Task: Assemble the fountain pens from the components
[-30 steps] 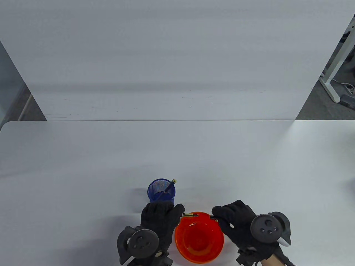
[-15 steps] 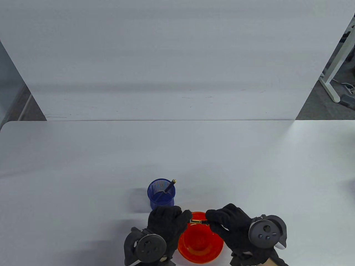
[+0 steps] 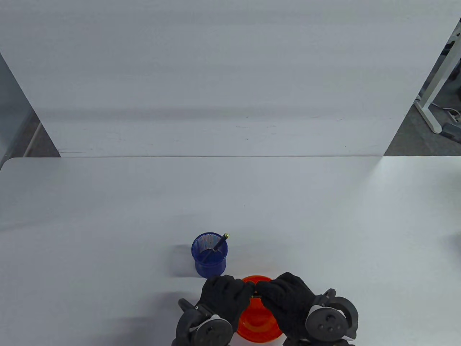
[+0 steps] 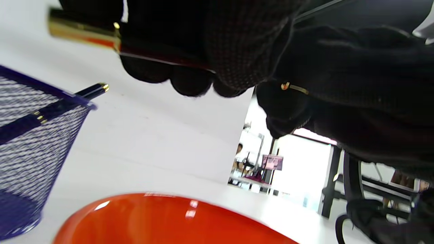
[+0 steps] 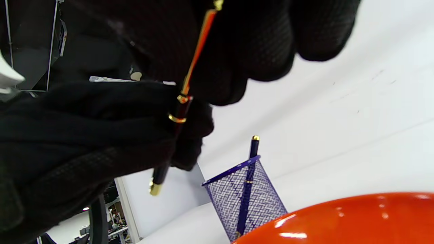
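Both hands have closed together above the red bowl (image 3: 257, 324): left hand (image 3: 225, 297) and right hand (image 3: 284, 301) each grip one pen half (image 5: 179, 112). Joining step; next, seat them coaxially.

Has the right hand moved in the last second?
Yes. The right hand has slid left over the red bowl, meeting the left hand.

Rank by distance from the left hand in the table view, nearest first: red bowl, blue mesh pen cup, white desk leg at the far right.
From the left hand:
1. Red bowl, directly under and beside the hand, on its right.
2. Blue mesh pen cup, just behind the hand, slightly left, with a pen standing in it.
3. White desk leg, far off at the upper right, beyond the table.
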{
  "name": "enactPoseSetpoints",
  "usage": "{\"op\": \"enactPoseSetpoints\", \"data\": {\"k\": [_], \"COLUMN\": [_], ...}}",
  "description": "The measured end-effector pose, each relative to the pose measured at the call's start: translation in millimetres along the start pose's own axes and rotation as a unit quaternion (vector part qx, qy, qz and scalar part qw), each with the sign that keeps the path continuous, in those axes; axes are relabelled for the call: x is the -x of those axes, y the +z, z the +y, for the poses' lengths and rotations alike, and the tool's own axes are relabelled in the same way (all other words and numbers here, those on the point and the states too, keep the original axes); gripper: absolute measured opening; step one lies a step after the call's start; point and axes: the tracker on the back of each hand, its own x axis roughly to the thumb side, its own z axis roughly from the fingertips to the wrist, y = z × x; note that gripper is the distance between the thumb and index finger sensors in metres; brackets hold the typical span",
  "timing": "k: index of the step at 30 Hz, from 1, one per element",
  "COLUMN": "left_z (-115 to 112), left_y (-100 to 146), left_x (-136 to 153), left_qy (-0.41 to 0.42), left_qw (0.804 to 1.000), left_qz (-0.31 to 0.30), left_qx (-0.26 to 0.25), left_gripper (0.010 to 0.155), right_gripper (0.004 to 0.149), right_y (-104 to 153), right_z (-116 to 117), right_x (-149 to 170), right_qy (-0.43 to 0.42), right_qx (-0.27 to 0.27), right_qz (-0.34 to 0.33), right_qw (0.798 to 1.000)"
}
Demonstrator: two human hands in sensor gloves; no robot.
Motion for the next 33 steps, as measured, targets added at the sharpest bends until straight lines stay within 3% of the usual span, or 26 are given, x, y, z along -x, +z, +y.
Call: {"op": "enactPoseSetpoints", "data": {"k": [3,6,10,13,19,25,33], "left_z": [-3.4,5.3,29.8,36.3,10.5,-3.7,-6.7], "left_y": [-2.6,-1.9,4.5,-6.3,-34.5,-31.4,-35.4], "left_x": [3.7,17.7,56.8,71.9,83.6,86.0,73.5], "left_qy": [0.003,0.016,0.121,0.139,0.112,0.061,0.007], "left_qw": [0.999,0.997,0.969,0.952,0.954,0.961,0.969], "left_qz": [0.028,0.081,0.153,0.181,0.219,0.236,0.230], "left_qx": [0.027,-0.003,-0.154,-0.203,-0.173,-0.131,-0.087], "left_gripper": [0.044,0.044,0.044,0.045,0.045,0.044,0.044], "right_gripper": [0.047,0.056,0.058,0.058,0.058,0.058,0.058], "right_y": [-2.0,2.3,6.8,7.7,8.0,7.3,10.6], "right_z": [-6.9,-22.6,-40.7,-43.1,-44.1,-45.3,-56.0], "right_x": [7.7,18.7,45.2,54.7,54.3,55.5,65.0], "right_qy": [-0.026,-0.046,-0.100,-0.107,-0.076,-0.081,-0.082], "right_qx": [-0.010,0.041,0.085,0.087,0.067,0.059,0.074], "right_qz": [0.012,0.036,0.089,0.105,0.104,0.105,0.117], "right_qw": [1.000,0.997,0.987,0.985,0.989,0.989,0.987]}}
